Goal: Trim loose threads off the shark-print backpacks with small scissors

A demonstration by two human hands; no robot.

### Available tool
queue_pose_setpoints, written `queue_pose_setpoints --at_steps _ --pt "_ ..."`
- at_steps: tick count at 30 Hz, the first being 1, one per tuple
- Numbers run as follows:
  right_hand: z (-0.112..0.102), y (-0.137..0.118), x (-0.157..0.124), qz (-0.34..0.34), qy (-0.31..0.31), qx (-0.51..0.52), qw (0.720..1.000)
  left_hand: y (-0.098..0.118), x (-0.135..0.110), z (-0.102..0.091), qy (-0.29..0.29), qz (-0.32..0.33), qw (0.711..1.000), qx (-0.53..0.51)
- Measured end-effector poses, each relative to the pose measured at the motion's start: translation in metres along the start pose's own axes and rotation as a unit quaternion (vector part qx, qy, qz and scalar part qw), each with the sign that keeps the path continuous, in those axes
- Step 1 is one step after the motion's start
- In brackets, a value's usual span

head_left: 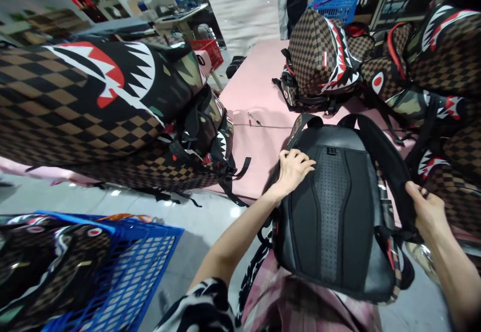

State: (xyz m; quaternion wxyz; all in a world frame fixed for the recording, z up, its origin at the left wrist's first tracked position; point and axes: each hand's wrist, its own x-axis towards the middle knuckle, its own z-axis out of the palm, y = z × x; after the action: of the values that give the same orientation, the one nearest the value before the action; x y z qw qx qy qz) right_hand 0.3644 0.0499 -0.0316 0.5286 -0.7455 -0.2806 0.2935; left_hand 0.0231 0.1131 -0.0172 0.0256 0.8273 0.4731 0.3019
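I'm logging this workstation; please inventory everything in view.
Held backpack: one, black, centre right.
Other backpacks: many, checked brown-black, both sides.
Table: one, pink, centre.
Pen-like items: two, red and dark, mid-table.
Baskets: two, blue, lower left, upper right.
Container: one, red, behind left backpacks.
Pillar: one, white, top centre.
Background clutter: uncountable, mixed, upper left.
Sleeve: one, black-and-white, bottom centre.
Clothing: pink plaid, bottom.
Left hand: one, bare, on backpack's left edge.
Right hand: one, bare, on shoulder strap.
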Motion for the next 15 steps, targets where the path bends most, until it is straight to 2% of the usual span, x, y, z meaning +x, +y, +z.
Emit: queue_pose_setpoints --at_steps 2,3,4,6,7,8,10,11,13,15 --pt "-0.010 -0.011 -0.008 -0.100 0.050 -0.150 0.982 0.002 0.004 0.004 -0.029 0.013 0.999 0.023" --pt "-0.014 -0.020 -0.016 -0.164 0.081 -0.234 0.955 0.002 0.006 0.004 -0.038 0.015 0.999 0.028" --pt "-0.016 -0.030 -0.026 -0.240 0.117 -0.306 0.914 0.001 0.007 0.004 -0.045 0.016 0.998 0.030" --pt "-0.008 -0.050 -0.050 -0.367 0.141 -0.381 0.837 0.000 0.008 0.003 -0.054 0.019 0.998 0.032" --pt "0.002 -0.058 -0.062 -0.416 0.119 -0.386 0.814 -0.001 0.008 0.002 -0.056 0.020 0.998 0.034" --pt "0.015 -0.065 -0.072 -0.453 0.042 -0.387 0.802 -0.001 0.007 0.002 -0.054 0.019 0.998 0.037" --pt "0.048 -0.071 -0.084 -0.480 -0.126 -0.371 0.785 -0.002 0.005 0.001 -0.046 0.018 0.998 0.042" --pt "0.065 -0.070 -0.086 -0.485 -0.173 -0.367 0.774 -0.002 0.003 0.001 -0.042 0.017 0.998 0.042" --pt "0.094 -0.064 -0.082 -0.493 -0.205 -0.377 0.757 -0.003 0.001 0.002 -0.035 0.018 0.998 0.039" --pt "0.113 -0.057 -0.075 -0.502 -0.192 -0.394 0.746 -0.004 0.000 0.002 -0.033 0.019 0.999 0.036"
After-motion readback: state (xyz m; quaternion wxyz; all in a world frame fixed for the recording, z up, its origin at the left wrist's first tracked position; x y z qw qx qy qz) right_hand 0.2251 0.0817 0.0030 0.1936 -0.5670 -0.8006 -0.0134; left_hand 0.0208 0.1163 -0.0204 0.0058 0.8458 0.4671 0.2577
